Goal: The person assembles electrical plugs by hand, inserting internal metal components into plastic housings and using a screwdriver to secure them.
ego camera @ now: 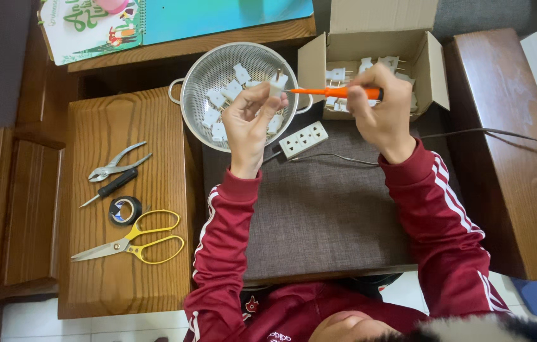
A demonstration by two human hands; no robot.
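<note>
Lying idle on the wooden desk (123, 266) at nine o'clock: pliers (116, 163), a black screwdriver (109, 187), a tape roll (125, 210) and yellow scissors (130, 243). Held up over the metal colander (200, 88) of white plugs, left hand (249, 120) with its grip pinched shut around a white plug (277, 82), and from three o'clock the right hand (379, 107), grip closed on an orange screwdriver (335, 92) whose tip touches that plug. Seemingly mid-way through driving or loosening the plug's screw; calls next for holding the plug steady, keeping the tip seated, and turning the handle.
</note>
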